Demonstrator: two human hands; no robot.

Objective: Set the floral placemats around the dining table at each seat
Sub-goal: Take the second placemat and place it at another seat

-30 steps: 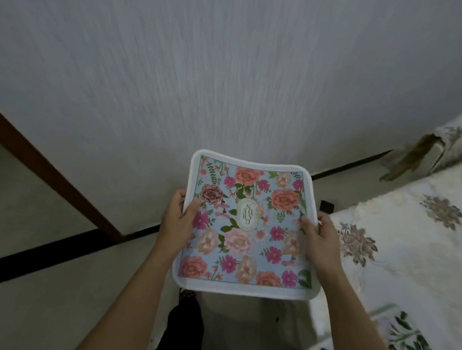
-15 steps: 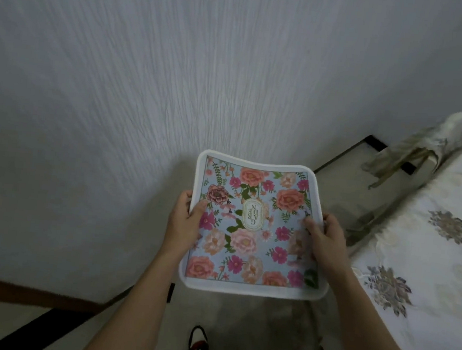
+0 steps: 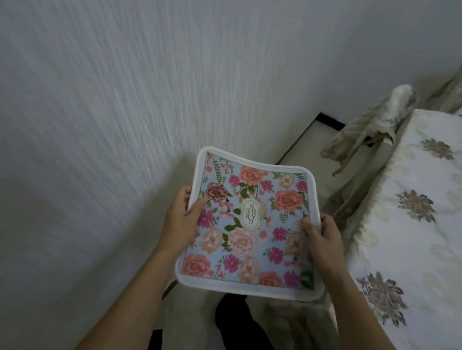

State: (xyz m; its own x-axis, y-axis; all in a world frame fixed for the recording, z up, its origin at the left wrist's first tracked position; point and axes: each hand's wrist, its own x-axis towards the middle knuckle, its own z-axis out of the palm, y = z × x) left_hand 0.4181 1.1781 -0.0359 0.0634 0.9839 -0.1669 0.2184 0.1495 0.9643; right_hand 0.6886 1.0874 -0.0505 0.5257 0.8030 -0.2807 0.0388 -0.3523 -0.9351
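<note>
Where the view looks down between both forearms, a pale textured wall (image 3: 105, 92) fills the left and upper field. To the right stands the dining table under a cream tablecloth with grey-brown flower motifs (image 3: 423, 221); a cloth-draped chair back (image 3: 369, 129) sits just beyond its far corner. A strip of pale floor (image 3: 305, 151) with dark edging runs between wall and table. The floral placemat, light blue with pink and orange blooms and a white border (image 3: 250, 227), is held in the air left of the table edge, not touching it, slightly bowed. The left hand (image 3: 181, 221) clasps its left edge, thumb on top. The right hand (image 3: 322, 240) clasps its right edge likewise.
</note>
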